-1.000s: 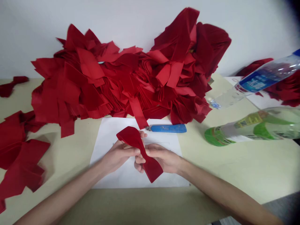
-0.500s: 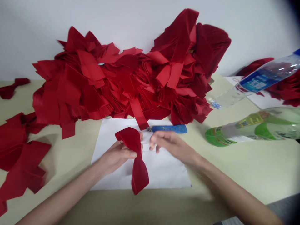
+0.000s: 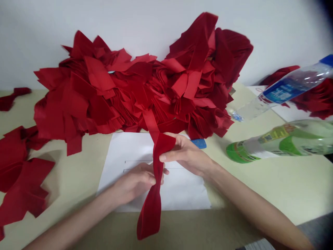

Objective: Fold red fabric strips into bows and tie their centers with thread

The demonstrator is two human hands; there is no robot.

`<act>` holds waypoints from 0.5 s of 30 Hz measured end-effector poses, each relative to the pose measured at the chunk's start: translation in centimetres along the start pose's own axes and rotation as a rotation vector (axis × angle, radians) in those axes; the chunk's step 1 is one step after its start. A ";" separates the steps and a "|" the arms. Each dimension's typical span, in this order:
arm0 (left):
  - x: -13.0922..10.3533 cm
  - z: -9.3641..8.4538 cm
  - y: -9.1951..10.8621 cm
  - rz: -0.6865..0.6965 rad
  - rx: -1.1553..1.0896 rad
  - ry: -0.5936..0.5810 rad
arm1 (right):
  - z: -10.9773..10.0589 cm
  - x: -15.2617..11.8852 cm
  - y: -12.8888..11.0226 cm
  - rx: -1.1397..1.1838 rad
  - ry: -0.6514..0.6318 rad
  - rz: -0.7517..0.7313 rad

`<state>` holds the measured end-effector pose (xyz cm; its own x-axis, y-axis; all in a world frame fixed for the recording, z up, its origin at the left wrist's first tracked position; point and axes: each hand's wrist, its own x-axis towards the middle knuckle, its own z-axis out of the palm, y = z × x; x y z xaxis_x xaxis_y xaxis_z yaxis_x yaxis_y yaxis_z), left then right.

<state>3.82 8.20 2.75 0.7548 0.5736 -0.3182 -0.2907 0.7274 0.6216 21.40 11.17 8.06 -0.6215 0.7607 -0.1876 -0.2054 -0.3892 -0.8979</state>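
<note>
Between my hands hangs a red velvety ribbon strip (image 3: 151, 208), looped at its lower end and pinched narrow in the middle. My left hand (image 3: 136, 182) grips its narrow middle between thumb and fingers. Higher up, my right hand (image 3: 186, 154) pinches the strip's upper part, thumb in front and fingers behind. Below both hands lies a white sheet of paper (image 3: 111, 159) with thin drawn lines. A blue flat-handled tool (image 3: 199, 143) shows partly behind my right hand; the rest of it is hidden.
A large heap of red ribbon pieces (image 3: 125, 93) lies along the wall. More red pieces (image 3: 26, 184) are at the left. On the right lie a clear bottle with a blue label (image 3: 278, 92) and a green-labelled bottle (image 3: 270, 142). Another red pile (image 3: 317, 97) sits behind them.
My right hand, free and partly curled before, now grips the ribbon's upper part. The ribbon's lower loop has swung down and left, and my right hand now covers much of the blue tool.
</note>
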 end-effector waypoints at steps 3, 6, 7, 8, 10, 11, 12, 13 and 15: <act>0.0 -0.3 -0.7 -0.022 -0.111 -0.035 | 0.2 0.1 -0.8 -0.012 -0.014 0.008; 0.0 -0.4 -1.0 -0.064 -0.140 -0.026 | 0.2 0.5 -1.5 -0.155 0.020 0.049; 0.0 -0.4 -1.0 -0.077 -0.142 -0.014 | 0.1 0.7 -1.7 -0.222 0.061 0.029; 0.0 -0.4 -1.1 -0.089 -0.144 -0.003 | -0.1 0.8 -1.9 -0.287 0.108 -0.008; 0.0 -0.5 -1.1 -0.098 -0.144 0.003 | -0.5 1.0 -2.3 -0.351 0.170 -0.104; 0.0 -0.5 -1.1 -0.094 -0.142 -0.002 | -0.8 1.0 -2.6 -0.341 0.180 -0.151; 0.1 -0.5 -1.0 -0.088 -0.137 -0.010 | -1.0 1.0 -2.9 -0.312 0.184 -0.190; 0.1 -0.5 -0.9 -0.080 -0.128 -0.017 | -1.2 0.9 -3.3 -0.274 0.181 -0.221; 0.1 -0.4 -0.6 -0.057 -0.097 -0.013 | -1.4 0.7 -3.9 -0.221 0.171 -0.270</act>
<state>3.82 8.04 2.05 0.7792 0.5258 -0.3412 -0.3024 0.7922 0.5301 22.84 13.94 10.87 -0.4282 0.9035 0.0200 -0.1644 -0.0562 -0.9848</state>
